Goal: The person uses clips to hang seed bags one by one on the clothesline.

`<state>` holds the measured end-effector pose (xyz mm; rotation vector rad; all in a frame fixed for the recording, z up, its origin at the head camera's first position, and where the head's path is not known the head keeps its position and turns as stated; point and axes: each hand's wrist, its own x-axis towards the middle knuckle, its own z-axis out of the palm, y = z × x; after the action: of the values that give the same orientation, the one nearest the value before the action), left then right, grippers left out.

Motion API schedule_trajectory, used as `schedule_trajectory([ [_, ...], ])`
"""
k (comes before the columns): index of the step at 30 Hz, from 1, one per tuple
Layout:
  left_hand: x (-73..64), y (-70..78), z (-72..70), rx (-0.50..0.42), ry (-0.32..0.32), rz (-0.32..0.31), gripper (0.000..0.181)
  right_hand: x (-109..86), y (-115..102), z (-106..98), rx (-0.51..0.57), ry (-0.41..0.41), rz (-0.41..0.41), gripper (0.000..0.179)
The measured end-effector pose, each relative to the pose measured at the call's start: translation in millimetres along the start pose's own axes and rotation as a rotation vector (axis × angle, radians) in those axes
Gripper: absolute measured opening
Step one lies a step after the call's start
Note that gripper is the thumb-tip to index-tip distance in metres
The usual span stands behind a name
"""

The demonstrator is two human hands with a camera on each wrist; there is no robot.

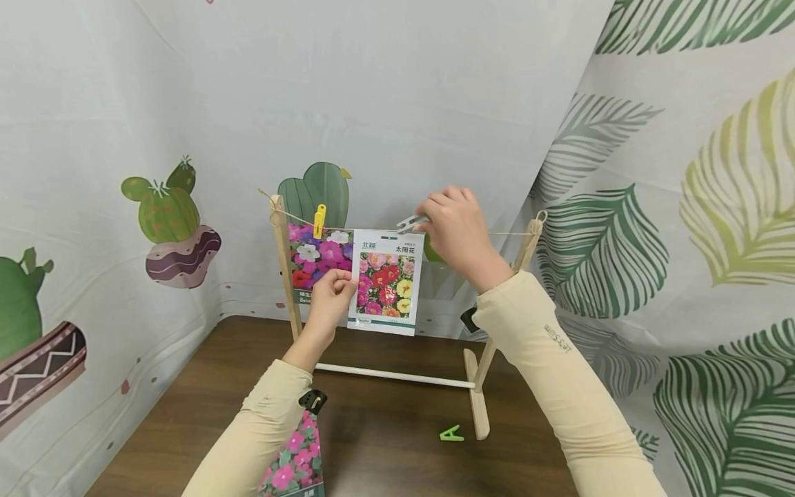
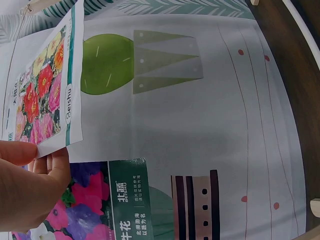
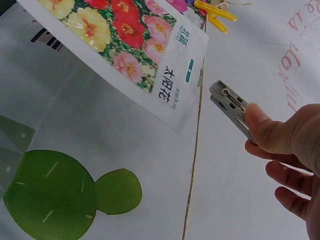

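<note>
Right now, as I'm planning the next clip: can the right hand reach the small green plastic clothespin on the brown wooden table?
Probably, once free: the right hand pinches a grey plastic clothespin. Nothing covers the green clothespin, which lies on the table near the pale wooden stand.

Glossy seed packet (image 1: 388, 283), rough fibre twine (image 3: 192, 190).
On my feed the packet catches glare; I can't tell coated paper from plastic film. At its one o'clock I see a grey peg (image 3: 230, 107), smooth matt plastic with a metal spring (image 3: 232, 96); at ten, a yellow peg (image 1: 319, 221) and at five, a green peg (image 1: 451, 434), both plastic. I read the stand (image 1: 286, 269) as smooth matt wood, the tabletop (image 1: 385, 435) as wood-grained with a soft sheen, the backdrop (image 1: 404, 103) as creased matt cloth, the sleeves (image 1: 559, 366) as stretchy matt cloth.
</note>
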<state>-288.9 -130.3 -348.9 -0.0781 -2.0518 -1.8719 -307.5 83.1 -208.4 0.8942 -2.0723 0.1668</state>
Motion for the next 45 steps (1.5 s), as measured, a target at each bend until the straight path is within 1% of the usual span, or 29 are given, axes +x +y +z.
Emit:
schedule_trajectory([
  [7, -0.6, 1.1, 0.0, -0.003, 0.002, 0.005, 0.012, 11.9, -2.6, 0.6, -0.033, -0.081, -0.005, 0.015],
  [12, -0.8, 1.4, -0.4, -0.006, 0.004, 0.007, 0.013, 22.7, -6.7, -1.3, -0.047, -0.178, -0.002, 0.016],
  [18, -2.0, 2.4, -1.3, -0.003, 0.004, 0.008, 0.011, 37.8, -12.7, -1.5, -0.094, -0.303, -0.004, 0.017],
  [25, -2.1, 0.6, -1.4, -0.014, -0.002, 0.012, 0.011, 50.6, -16.7, 0.9, -0.106, -0.401, -0.010, 0.016],
  [30, -2.4, -0.3, 0.2, -0.021, -0.014, 0.022, 0.011, 55.4, -18.8, 0.1, -0.121, -0.450, -0.002, 0.016],
  [31, -4.7, 4.2, 0.3, -0.021, -0.018, 0.020, 0.011, 56.1, -19.1, -0.6, -0.126, -0.458, 0.000, 0.016],
  [37, -3.9, 4.4, 0.8, -0.021, -0.017, 0.025, 0.011, 59.7, -18.8, -0.3, -0.142, -0.503, 0.012, 0.016],
  [38, -1.4, -0.1, 1.0, -0.021, -0.013, 0.029, 0.011, 60.1, -18.7, 0.2, -0.142, -0.509, 0.015, 0.015],
  [45, 0.4, -1.2, 0.9, 0.000, -0.001, 0.028, 0.010, 61.6, -18.6, 5.9, -0.149, -0.549, 0.019, 0.016],
])
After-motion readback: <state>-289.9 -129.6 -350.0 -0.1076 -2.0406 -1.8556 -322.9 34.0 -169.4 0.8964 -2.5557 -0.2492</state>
